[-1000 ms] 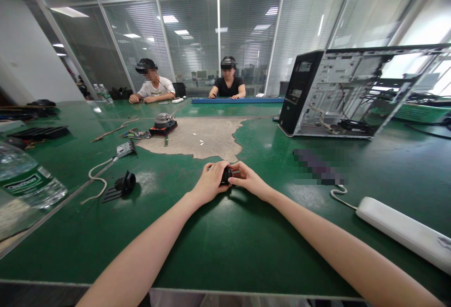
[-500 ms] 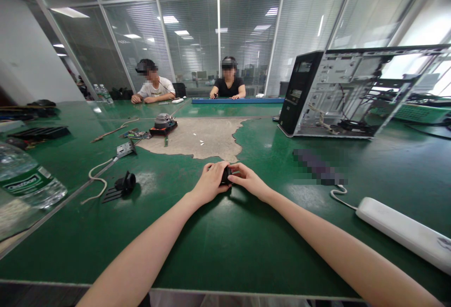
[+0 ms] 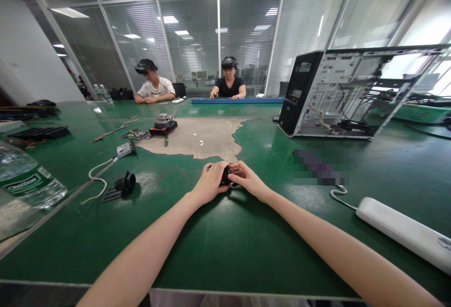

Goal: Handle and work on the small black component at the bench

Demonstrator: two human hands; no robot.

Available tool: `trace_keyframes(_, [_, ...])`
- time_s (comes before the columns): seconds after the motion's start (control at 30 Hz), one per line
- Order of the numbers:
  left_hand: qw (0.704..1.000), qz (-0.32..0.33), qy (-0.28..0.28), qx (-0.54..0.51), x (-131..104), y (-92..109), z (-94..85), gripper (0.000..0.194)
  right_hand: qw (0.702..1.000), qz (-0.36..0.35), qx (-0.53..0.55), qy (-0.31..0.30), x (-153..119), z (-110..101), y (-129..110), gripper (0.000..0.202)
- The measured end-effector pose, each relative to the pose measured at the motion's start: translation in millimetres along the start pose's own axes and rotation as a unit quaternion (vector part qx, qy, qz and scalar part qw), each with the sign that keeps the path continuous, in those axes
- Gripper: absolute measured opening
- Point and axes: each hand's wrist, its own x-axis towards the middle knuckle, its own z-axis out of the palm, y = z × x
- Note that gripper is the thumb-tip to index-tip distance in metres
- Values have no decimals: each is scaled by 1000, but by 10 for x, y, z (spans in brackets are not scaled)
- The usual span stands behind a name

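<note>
Reaching inward across one glossy green tabletop (image 3: 225,255), with the left hand (image 3: 210,180) palm-down, fingers arched, and the right hand (image 3: 246,177) turned sideways, fingers bent toward its partner.

Grasping, in both hands, one small black object (image 3: 224,176), mostly hidden by fingers.

Counting around the hands: one black plastic part with prongs (image 3: 125,183), one silver metal box on an off-white cable (image 3: 126,148), one clear plastic bottle with green label (image 3: 33,180), one open black-and-silver computer case (image 3: 305,90), one long white plastic power strip (image 3: 401,232). Counting across the table: two seated people (image 3: 229,87) in headsets.

Lying between left palm and right fingertips: the black object, wrapped from above and left by the left hand, being pinched at its right side by the right thumb and fingers.
</note>
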Motion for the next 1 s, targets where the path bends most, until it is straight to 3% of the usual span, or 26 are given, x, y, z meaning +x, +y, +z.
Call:
trace_keyframes(0.3, [1000,2,-9,5,-5,-12,-5,59,999,-6,4,-41,-27,-36,-84,31])
trace_keyframes(0.53, [1000,3,1,7,0,-21,21,58,1000,-17,4,-7,-14,-14,-36,23])
trace_keyframes(0.7, [1000,4,-5,4,1,-19,12,57,1000,2,-8,7,8,-17,10,32])
trace_keyframes(1.0, [1000,2,-2,3,-5,-13,9,59,999,-17,9,-34,-31,-23,-124,30])
